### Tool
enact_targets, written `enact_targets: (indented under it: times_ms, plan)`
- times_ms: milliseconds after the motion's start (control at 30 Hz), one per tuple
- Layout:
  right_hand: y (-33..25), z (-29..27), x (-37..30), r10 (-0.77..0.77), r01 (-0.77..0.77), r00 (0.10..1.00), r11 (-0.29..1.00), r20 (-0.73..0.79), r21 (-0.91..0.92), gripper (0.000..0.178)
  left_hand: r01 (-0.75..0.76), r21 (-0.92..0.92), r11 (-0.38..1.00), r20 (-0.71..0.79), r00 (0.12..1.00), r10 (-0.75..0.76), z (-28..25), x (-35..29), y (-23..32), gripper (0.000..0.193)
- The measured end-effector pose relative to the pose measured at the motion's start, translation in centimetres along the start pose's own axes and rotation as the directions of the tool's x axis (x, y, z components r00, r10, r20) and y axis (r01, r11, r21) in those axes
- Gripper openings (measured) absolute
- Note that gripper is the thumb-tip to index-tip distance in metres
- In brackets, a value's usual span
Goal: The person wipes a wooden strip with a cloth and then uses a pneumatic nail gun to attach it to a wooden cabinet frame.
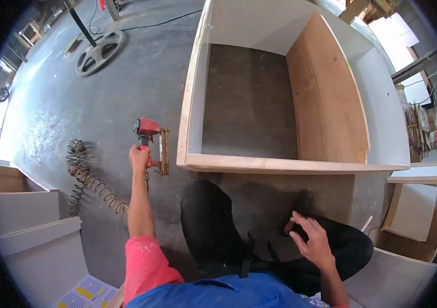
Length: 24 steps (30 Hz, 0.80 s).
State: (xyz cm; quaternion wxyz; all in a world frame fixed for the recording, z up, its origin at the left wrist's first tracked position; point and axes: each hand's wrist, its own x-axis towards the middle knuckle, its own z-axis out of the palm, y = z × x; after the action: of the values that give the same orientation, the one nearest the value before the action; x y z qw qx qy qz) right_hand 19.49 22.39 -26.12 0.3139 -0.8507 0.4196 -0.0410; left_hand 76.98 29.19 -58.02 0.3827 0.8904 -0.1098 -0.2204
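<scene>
Red nail gun (149, 141) sits gripped in the left hand (139, 156) beside the cabinet's (280, 165) front-left corner; right hand (313, 238) hovers, fingers spread and empty. Its coiled hose (87, 177) could snag and jerk the aim.

place: carpentry/cabinet workshop | floor: bare grey concrete floor (126, 92), dusty | build: unfinished plywood cabinet carcass (280, 102) lying open | tools: red pneumatic nail gun (151, 143) w/ coiled air hose (90, 179), machine stand base (100, 51), cable | stock: cut white panels (33, 226) stacked L + R
</scene>
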Motion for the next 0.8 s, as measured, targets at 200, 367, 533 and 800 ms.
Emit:
enact_targets:
  times_ms: [200, 367, 533, 800]
  plan:
    - [-5.2, 0.3, 4.0, -0.185, 0.175, 0.983, 0.940, 0.009, 0.293, 0.051, -0.222, -0.627, 0.746, -0.188, 0.973, 0.132, -12.1, -15.5, 8.7, 0.025]
    - [-14.8, 2.1, 7.0, -0.478, 0.346, 0.878, 0.615, -0.014, 0.709, 0.038, -0.475, -0.719, 0.507, -0.388, 0.880, 0.274, -18.4, -27.6, 17.6, 0.030]
    - [-20.9, 1.5, 7.7, -0.523, 0.466, 0.835, 0.501, -0.174, 0.729, 0.052, -0.679, -0.439, 0.588, -0.569, 0.717, 0.402, -17.6, -35.7, 23.7, 0.031]
    - [-18.4, -0.8, 4.2, -0.349, 0.492, 0.864, 0.436, -0.362, 0.754, 0.049, -0.952, -0.270, 0.144, -0.302, 0.225, 0.926, -12.5, -39.9, 28.1, 0.030]
